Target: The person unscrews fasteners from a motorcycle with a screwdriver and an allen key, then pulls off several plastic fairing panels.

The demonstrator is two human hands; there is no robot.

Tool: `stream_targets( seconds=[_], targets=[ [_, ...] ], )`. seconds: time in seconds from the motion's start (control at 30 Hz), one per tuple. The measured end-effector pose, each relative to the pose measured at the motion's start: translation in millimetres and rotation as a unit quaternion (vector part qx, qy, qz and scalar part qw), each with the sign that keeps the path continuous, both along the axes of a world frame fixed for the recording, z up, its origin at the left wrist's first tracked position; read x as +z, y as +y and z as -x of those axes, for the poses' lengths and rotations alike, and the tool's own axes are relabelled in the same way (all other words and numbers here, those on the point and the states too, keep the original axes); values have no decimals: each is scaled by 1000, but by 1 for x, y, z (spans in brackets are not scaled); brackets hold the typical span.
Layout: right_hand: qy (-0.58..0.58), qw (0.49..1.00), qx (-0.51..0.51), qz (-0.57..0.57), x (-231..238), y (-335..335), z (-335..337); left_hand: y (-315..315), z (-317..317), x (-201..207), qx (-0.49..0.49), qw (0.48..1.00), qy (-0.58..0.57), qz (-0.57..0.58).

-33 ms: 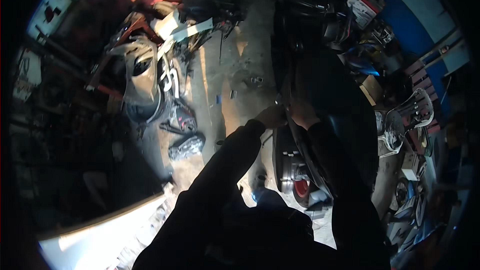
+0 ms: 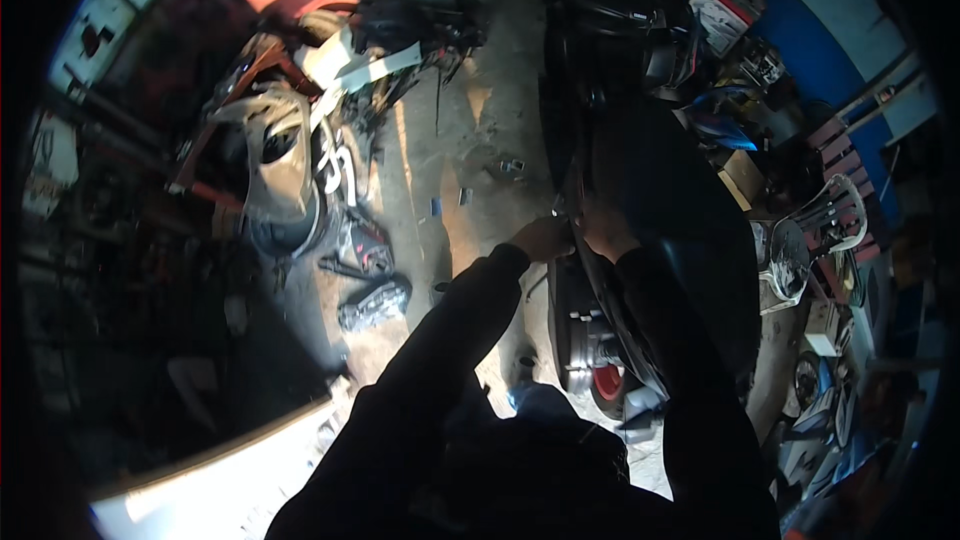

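A motorcycle [image 2: 585, 335], mostly in deep shadow, stands in front of me, with a wide smooth black cover or panel [image 2: 690, 210] along its right side. My left hand [image 2: 545, 238] comes in from the left, its fingers closed at the panel's near-left edge. Just across that edge is my right hand [image 2: 608, 232], fingers bent and closed against the dark surface. The fingertips of both hands almost meet. What lies between them is too dark and small to make out. Below the hands a silver part and a red wheel rim [image 2: 606, 383] show.
To the left, a tan body panel [image 2: 280, 160], white curved pipes [image 2: 340, 162] and a clear-wrapped part [image 2: 375, 305] lie on the concrete floor [image 2: 425, 140]. On the right stand a dirty plastic chair [image 2: 785, 260] and a cardboard box [image 2: 742, 180]. A red-and-white box [image 2: 720, 18] is farther back.
The view has shifted very slightly. Both hands stay at the same edge, with no visible change in their hold.
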State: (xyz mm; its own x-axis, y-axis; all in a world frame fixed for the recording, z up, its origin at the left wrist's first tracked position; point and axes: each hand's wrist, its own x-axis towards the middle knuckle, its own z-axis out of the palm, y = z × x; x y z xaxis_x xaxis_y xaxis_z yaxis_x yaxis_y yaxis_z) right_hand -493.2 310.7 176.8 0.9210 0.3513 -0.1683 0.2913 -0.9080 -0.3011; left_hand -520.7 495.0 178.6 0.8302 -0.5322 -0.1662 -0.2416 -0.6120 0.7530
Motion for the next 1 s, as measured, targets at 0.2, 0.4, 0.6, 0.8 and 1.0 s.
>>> stream_targets(
  seconds=[0.2, 0.4, 0.6, 0.8, 1.0],
  targets=[
    [1, 991, -130, 34, -103, -1, -80, 50, -119, -88, -13, 992, 83, 99],
    [-13, 968, -208, 138, -125, 22, -137, 26, -229, -182, 22, 955, 241, 173],
    [-34, 926, -210, 310, -129, 66, -121, -62, -296, -294, -17, 963, 130, 238],
    [-122, 894, -205, 379, -129, 101, -102, -113, -368, -349, 104, 809, 362, 452],
    [-218, 847, -282, 394, -151, 77, -98, -124, -359, -338, -72, 759, 422, 490]
  ],
)
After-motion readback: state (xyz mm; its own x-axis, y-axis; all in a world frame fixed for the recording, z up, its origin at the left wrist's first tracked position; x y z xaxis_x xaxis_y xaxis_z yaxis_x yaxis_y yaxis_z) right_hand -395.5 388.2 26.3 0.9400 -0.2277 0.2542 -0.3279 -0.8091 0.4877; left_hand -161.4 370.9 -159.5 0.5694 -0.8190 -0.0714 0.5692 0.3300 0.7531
